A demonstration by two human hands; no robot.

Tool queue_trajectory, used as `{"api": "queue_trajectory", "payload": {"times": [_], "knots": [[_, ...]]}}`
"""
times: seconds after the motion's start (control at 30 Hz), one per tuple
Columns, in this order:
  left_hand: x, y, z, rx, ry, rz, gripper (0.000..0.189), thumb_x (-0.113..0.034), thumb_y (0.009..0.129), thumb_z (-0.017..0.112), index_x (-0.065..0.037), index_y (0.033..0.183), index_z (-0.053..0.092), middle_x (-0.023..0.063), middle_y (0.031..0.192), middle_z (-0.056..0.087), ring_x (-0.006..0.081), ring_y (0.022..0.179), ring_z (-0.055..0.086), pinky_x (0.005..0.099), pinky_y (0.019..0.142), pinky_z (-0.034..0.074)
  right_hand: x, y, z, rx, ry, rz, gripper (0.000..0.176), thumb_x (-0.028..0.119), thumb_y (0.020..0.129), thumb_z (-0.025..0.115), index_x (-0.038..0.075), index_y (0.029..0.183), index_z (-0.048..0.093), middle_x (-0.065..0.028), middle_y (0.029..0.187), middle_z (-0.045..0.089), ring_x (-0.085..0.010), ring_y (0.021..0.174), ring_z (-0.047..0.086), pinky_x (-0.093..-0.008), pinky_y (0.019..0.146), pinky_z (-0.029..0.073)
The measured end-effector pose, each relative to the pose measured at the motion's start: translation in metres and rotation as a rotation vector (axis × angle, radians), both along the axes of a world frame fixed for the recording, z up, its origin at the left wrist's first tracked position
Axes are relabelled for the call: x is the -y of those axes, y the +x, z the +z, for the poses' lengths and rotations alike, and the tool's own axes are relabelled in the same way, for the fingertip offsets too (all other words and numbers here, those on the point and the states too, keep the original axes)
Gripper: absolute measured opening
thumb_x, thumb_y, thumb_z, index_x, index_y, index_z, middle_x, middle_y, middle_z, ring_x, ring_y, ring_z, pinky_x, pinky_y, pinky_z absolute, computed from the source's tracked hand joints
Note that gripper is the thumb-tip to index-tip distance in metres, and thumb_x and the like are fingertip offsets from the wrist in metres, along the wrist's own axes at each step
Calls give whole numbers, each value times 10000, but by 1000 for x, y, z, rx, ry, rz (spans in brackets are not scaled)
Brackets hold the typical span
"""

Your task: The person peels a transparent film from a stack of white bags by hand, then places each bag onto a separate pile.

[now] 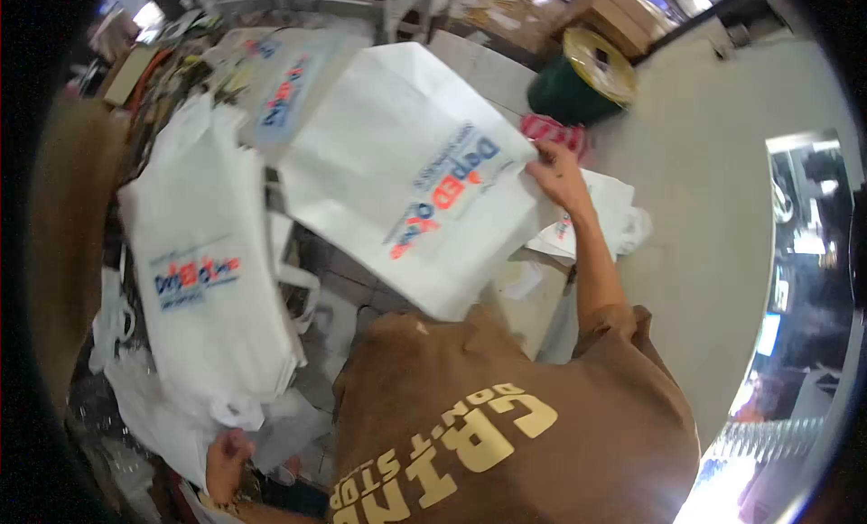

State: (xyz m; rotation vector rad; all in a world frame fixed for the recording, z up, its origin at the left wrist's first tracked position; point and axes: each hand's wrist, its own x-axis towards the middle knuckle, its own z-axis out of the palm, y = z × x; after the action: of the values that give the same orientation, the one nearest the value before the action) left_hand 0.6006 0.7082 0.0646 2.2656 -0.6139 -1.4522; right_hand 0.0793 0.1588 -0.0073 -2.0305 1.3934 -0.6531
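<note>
My right hand (557, 176) pinches the right edge of a large white printed bag (361, 145), which hangs spread and tilted in front of me. Blue and red lettering reading "DepED" shows on it. At the lower left, my left hand (230, 458) is closed with fingers curled, beside the lower end of a stack of similar white bags (212, 325). What those fingers hold, if anything, I cannot make out. More white bags (607, 208) lie behind my right forearm.
A dark green drum with a yellow top (582, 77) stands at the back right, near a cardboard box (623, 17). Another printed sheet (287, 95) lies behind the raised bag. Loose white plastic (158, 411) is heaped at the lower left.
</note>
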Motion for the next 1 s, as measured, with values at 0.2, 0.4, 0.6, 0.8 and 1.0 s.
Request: {"api": "queue_trajectory", "payload": {"times": [0.2,0.4,0.6,0.8,1.0], "knots": [[-19,1,15,-164,51,347,416,-493,933,586,-83,987,631,29,716,576,195,634,532,346,598,440,46,-185,-84,-275,94,-137,473,419,836,699,27,1100,682,-193,998,705,-321,916,678,-399,799,514],[-66,30,-1,-697,154,773,403,-381,935,630,-83,1204,591,41,836,617,176,716,577,299,639,474,101,-310,-148,-745,154,-100,360,411,853,688,88,1012,706,-182,943,699,-369,904,665,-425,769,521],[55,-92,63,142,248,219,590,-358,888,719,-1,1307,507,110,961,659,165,833,631,275,672,489,105,-277,-241,-924,-126,-328,789,577,793,696,181,1433,458,-194,1497,354,-367,1366,344,-637,1041,292],[130,-115,73,590,26,-18,341,-261,925,665,39,1083,624,55,873,630,149,788,590,293,732,474,4,-180,-344,-649,586,-356,1123,861,772,438,135,1576,144,-262,1604,112,-502,1462,68,-722,1102,63],[202,-96,-24,849,-293,50,741,-271,894,690,-28,1498,336,195,1514,392,286,1424,339,369,1187,217,25,-191,-380,-735,381,-305,1053,794,820,456,-2,1498,331,-311,1494,357,-480,1403,301,-577,1138,241]]}}
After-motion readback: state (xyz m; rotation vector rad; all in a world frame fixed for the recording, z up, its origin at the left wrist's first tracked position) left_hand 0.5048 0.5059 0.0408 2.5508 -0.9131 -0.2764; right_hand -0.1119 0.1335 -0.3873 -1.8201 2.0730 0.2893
